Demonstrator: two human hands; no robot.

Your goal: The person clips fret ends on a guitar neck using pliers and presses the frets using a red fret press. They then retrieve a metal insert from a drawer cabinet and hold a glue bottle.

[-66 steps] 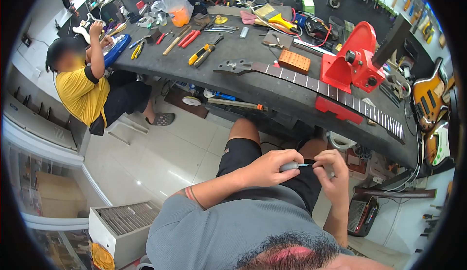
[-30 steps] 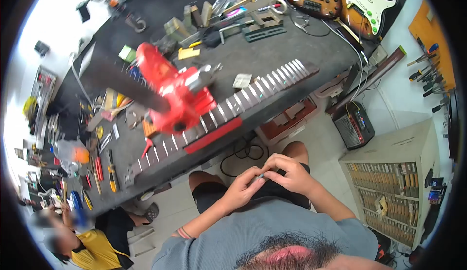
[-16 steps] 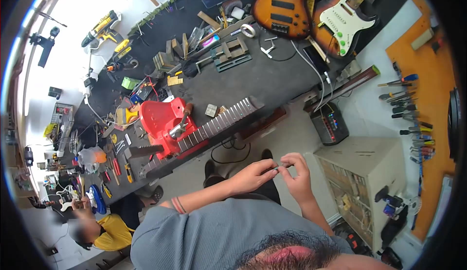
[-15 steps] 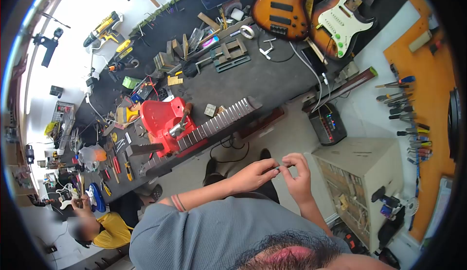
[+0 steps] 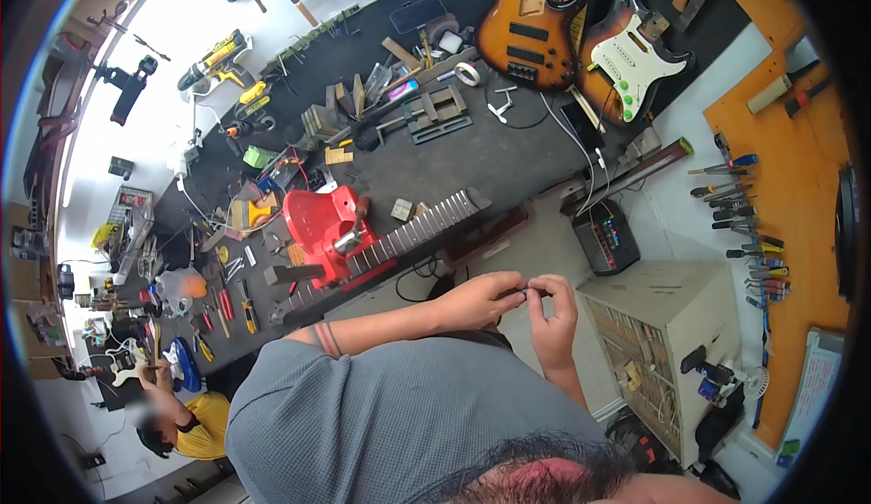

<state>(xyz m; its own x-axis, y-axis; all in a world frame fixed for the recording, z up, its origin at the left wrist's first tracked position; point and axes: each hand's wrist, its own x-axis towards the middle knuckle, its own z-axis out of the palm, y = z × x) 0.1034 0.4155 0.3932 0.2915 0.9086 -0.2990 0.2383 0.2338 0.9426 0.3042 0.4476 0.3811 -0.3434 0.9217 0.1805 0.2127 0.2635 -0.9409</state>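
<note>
My left hand reaches across in front of my body, its fingers pinched together. My right hand meets it fingertip to fingertip, also in a pinch. Something small and dark may sit between the fingertips, but it is too small and covered to name. Both hands are held in the air over the floor, apart from the bench. The nearest thing on the bench is a fretted guitar neck, resting at a red vise along the front edge.
Behind the vise, the dark workbench carries a grey drill-press vise, a tape roll, and two sunburst guitars. A small amplifier and a cabinet stand at right. Another person in a yellow shirt works at left.
The view has shifted slightly, and my torso has moved a little left and up in it. My hands stay together in the same pinch, with small finger movements.
</note>
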